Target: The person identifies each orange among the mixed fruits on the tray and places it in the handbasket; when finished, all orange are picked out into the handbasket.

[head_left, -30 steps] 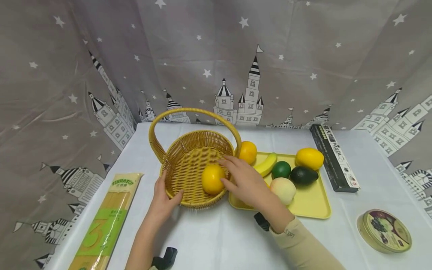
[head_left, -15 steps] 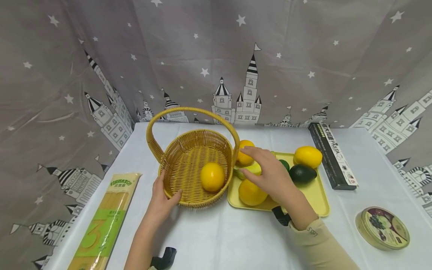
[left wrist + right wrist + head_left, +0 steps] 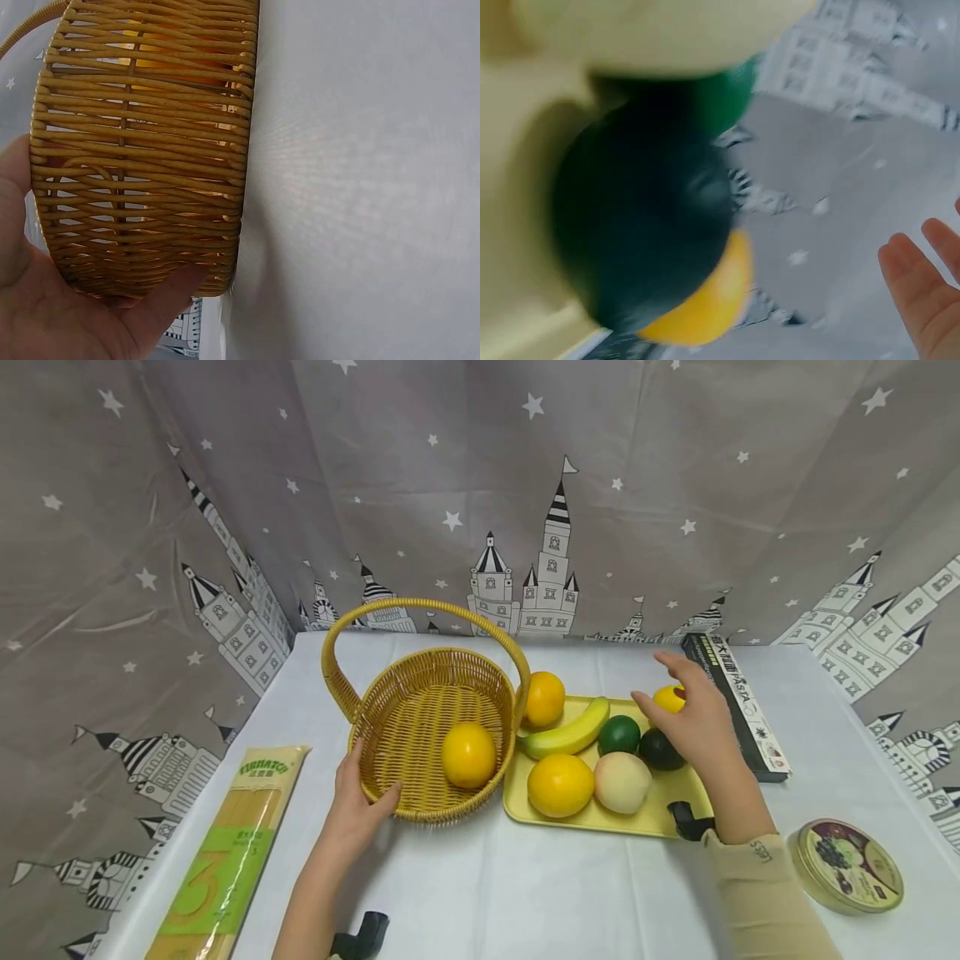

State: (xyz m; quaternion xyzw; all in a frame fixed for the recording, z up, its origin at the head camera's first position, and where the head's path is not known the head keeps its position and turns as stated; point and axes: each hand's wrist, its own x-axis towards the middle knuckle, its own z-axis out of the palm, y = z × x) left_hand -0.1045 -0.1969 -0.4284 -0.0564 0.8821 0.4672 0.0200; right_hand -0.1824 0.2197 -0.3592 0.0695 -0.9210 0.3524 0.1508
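Right hand (image 3: 701, 714): fingers spread, thumb apart, nothing held; above the right end of the tray (image 3: 666, 787), nearest the far yellow fruit (image 3: 669, 698); the wrist view shows a gap between fingers and fruit. Left hand (image 3: 356, 802): grips the basket (image 3: 438, 815) at its near-left rim, fingers bent round the wicker; probably to steady it, the free rim leaving its mouth open upward.

Basket on the desk (image 3: 510, 893), touching or just beside the tray's left end, cannot tell which; round, so no long axis of its own; handle (image 3: 427, 602) arches up, its span running left to right. One orange (image 3: 468, 755) inside, towards the right wall.

On the tray: banana (image 3: 568, 732), long axis slanting from near left to far right; near yellow fruit (image 3: 560, 786); peach (image 3: 622, 782); green fruit (image 3: 619, 734); dark fruit (image 3: 660, 750), partly behind the hand; raised edge presumably stops rolling. Far yellow fruit mostly hidden, axis not readable; second orange (image 3: 545, 699) by the far left corner.

Further out: pasta packet (image 3: 225, 852) left; black box (image 3: 738, 710) and round tin (image 3: 850, 866) right.
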